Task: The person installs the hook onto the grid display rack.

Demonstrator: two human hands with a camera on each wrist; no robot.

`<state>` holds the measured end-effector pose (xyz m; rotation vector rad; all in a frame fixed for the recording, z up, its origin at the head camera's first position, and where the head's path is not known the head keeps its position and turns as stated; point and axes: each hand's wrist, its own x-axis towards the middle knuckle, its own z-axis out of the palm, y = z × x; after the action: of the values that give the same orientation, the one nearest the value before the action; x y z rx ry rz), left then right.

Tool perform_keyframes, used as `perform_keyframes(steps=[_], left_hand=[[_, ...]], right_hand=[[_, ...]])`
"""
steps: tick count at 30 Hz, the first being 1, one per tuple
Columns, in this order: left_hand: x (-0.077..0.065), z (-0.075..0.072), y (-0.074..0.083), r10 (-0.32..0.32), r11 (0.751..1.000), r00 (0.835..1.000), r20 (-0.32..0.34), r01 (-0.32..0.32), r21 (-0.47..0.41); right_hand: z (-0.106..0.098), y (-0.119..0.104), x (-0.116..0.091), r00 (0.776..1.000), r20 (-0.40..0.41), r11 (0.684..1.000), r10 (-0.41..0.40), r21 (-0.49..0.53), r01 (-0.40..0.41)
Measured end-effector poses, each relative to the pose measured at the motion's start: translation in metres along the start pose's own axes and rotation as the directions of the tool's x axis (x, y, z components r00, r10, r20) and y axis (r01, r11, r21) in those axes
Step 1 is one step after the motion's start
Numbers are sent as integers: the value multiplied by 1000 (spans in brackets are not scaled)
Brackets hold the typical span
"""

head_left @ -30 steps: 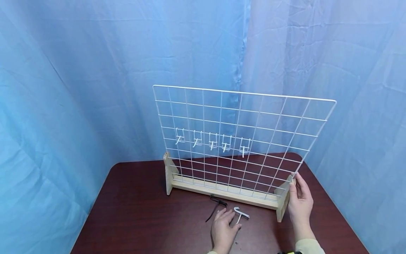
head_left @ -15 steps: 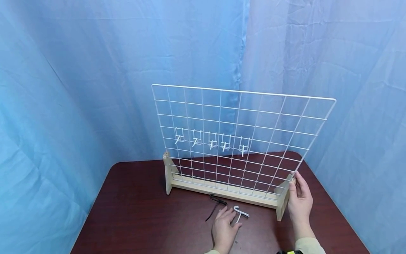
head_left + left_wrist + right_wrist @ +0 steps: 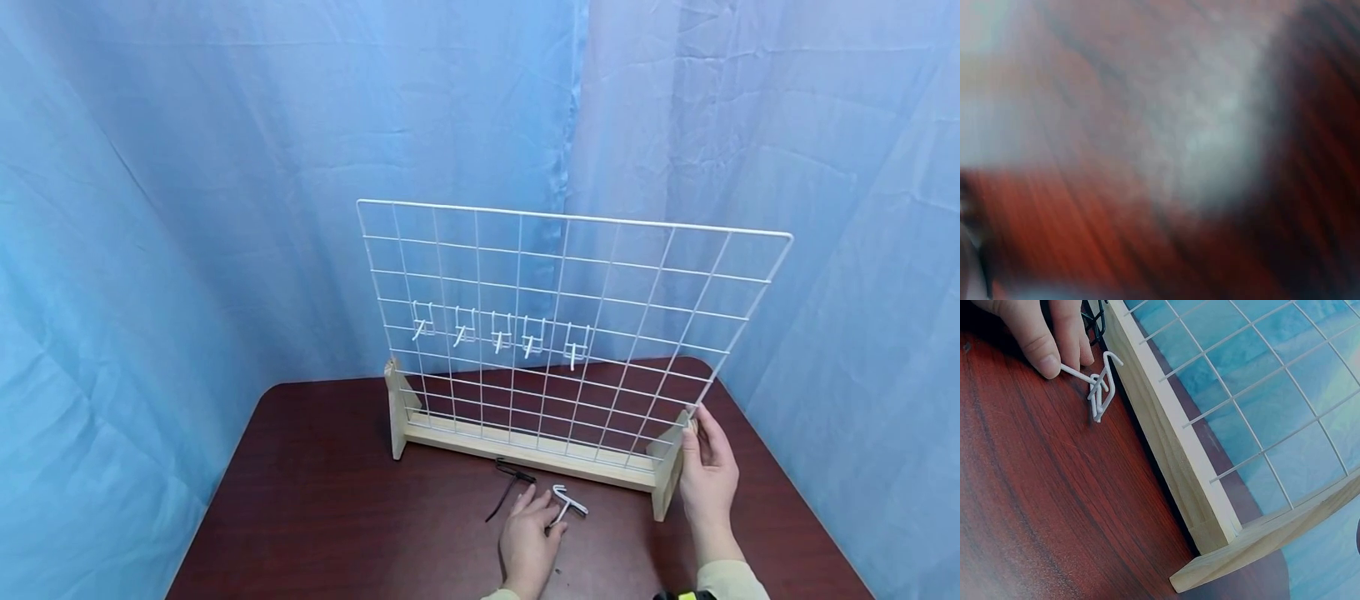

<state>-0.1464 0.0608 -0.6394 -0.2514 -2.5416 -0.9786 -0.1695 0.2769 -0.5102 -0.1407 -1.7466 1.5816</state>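
Observation:
My left hand [image 3: 528, 540] is low over the table, its thumb and finger pinching the straight prong of a loose white wire hook [image 3: 572, 502]. The right wrist view shows this white hook [image 3: 1102, 390] with its bent end free. Just beyond the left fingertips lies a black wire hook [image 3: 514, 475]. My right hand [image 3: 711, 479] grips the wooden stand [image 3: 525, 450] at its right upright, where the white wire grid [image 3: 637, 275] meets it. Several white hooks [image 3: 501, 335] hang in a row on the grid. The left wrist view is too blurred to read.
The stand sits on a dark red-brown table [image 3: 322, 500] with rounded back corners. Blue curtains [image 3: 300, 167] surround it at the back and sides. A small dark speck lies right of the left hand.
The left thumb has closed in on the white hook's prong, and the hook has shifted very slightly. The right hand stays on the stand.

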Motion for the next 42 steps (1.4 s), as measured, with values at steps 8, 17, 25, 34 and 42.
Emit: perform_keyframes(steps=[8,17,25,34,42], left_hand=[[1,0,-6,11,1000,996,-84,-12,-11],[6,-2,-7,-11,998,998,-65,7,-67],[10,-9,-1,-75,987,994,-77,62,-150],[17,-10,3,-181,950,983,15,179,-256],[20,-11,10,-266,888,963,42,262,-379]], right_hand=[[1,-2,-1,1000,-1,1000,17,-23,-17],[1,1,-1,1000,-6,1000,-5,11,5],[0,2,-1,1000,-2,1000,-18,23,18],[0,2,-1,1000,-3,1000,-25,8,26],[1,2,0,1000,-9,1000,-18,2,18]])
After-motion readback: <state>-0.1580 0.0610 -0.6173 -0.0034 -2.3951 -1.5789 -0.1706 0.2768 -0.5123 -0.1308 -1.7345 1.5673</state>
